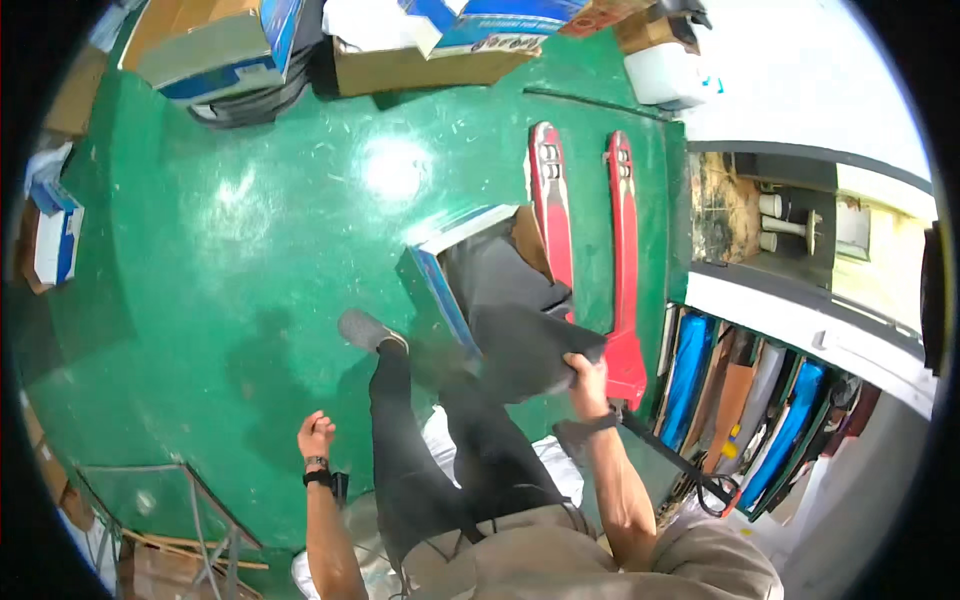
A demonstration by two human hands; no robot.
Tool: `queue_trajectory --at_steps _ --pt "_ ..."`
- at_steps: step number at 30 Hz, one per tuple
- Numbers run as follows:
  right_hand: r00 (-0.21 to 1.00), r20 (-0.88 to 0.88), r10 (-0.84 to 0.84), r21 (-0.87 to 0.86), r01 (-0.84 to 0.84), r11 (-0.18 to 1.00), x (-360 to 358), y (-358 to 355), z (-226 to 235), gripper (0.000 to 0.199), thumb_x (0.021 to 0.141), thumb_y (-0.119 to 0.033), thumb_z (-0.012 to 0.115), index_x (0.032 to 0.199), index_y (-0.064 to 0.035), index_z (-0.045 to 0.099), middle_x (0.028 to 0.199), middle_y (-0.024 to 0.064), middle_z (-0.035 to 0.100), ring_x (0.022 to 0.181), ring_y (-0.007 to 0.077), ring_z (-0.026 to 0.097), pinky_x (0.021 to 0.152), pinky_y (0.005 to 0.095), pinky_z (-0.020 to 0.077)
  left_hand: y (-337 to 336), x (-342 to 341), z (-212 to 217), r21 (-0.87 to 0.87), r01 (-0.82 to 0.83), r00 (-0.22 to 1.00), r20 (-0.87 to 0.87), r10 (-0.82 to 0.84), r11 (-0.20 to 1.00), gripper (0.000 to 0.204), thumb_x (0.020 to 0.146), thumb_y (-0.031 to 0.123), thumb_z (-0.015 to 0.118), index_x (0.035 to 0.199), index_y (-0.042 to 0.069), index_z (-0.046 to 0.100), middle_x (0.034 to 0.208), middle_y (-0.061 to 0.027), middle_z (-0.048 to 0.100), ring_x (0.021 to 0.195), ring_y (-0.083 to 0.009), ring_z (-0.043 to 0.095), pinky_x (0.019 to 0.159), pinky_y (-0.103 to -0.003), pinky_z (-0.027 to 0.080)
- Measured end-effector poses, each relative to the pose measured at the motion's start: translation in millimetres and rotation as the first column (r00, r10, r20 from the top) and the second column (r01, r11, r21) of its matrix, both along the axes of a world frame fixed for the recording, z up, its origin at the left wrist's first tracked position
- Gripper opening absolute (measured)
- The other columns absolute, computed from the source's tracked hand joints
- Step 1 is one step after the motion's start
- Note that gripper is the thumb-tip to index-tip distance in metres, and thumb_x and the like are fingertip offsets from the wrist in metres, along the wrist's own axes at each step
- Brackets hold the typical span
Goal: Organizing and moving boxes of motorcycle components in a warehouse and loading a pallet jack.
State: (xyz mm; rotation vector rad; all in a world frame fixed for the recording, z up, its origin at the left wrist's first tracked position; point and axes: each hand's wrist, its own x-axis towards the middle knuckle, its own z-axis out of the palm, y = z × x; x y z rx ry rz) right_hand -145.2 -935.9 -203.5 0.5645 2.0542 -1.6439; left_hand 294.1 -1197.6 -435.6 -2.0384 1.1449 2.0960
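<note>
My right hand (pixel 588 384) grips the edge of a dark grey, sheet-like piece (pixel 530 355), thumb on top; whether it is cloth or another material I cannot tell. The piece hangs over the near side of an open blue-and-white cardboard box (pixel 432 285) on the floor, just in front of my legs. More dark grey material (pixel 500 270) lies inside the box, and a brown cardboard flap (pixel 530 240) stands at its right side. My left hand (pixel 316 436) hangs out to the left over the floor, its fingers curled in with nothing visible in them.
Red pallet-jack forks (pixel 624 240) lie right of the box. Large open cartons (pixel 430 70) line the far side. A shelf of rolls (pixel 690 365) stands at the right, beside a doorway (pixel 770 210). A metal frame (pixel 190 500) is at lower left, on the green floor (pixel 220 290).
</note>
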Motion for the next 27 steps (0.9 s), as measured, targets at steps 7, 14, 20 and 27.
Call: queue_trajectory --at_steps 7,14,20,27 --pt "0.999 0.025 0.04 -0.175 -0.035 0.984 16 -150 -21 0.04 0.072 0.002 0.062 0.111 0.0003 0.054 0.102 0.0057 0.062 0.092 0.0177 0.058 0.082 0.031 0.0477 -93 35 60 -0.043 -0.082 0.997 0.007 0.082 0.996 0.031 0.089 0.015 0.062 0.118 0.004 0.058 0.093 -0.0052 0.065 0.076 -0.0149 0.065 0.06 -0.026 0.052" --pt "0.986 0.119 0.118 -0.378 -0.065 0.924 42 -249 -6 0.049 0.073 -0.002 0.063 0.12 -0.0006 0.05 0.111 0.0058 0.058 0.101 0.0183 0.054 0.091 0.0314 0.0421 -119 -110 145 0.399 -0.028 0.906 -0.377 0.191 0.917 0.081 0.091 0.058 0.047 0.138 -0.006 0.03 0.136 -0.0251 0.042 0.121 -0.037 0.049 0.1 -0.052 0.043" --pt "0.973 0.141 0.184 -0.53 -0.083 0.844 27 -336 66 0.04 0.075 0.002 0.061 0.114 -0.0016 0.054 0.106 0.0058 0.06 0.098 0.0184 0.056 0.09 0.0329 0.0435 -132 -251 209 0.803 -0.19 0.59 -0.366 0.72 0.564 0.093 0.08 0.075 0.046 0.132 -0.002 0.039 0.13 -0.0175 0.051 0.12 -0.033 0.049 0.104 -0.053 0.036" --pt "0.924 0.159 0.348 -0.611 -0.185 0.77 34 -426 93 0.025 0.076 0.003 0.06 0.098 -0.0035 0.054 0.088 0.0026 0.058 0.084 0.0153 0.057 0.076 0.0302 0.0467 -208 -267 253 0.704 -0.109 0.499 -0.572 0.651 0.702 0.087 0.084 0.071 0.045 0.141 0.006 0.031 0.142 -0.0188 0.039 0.131 -0.0375 0.038 0.105 -0.063 0.031"
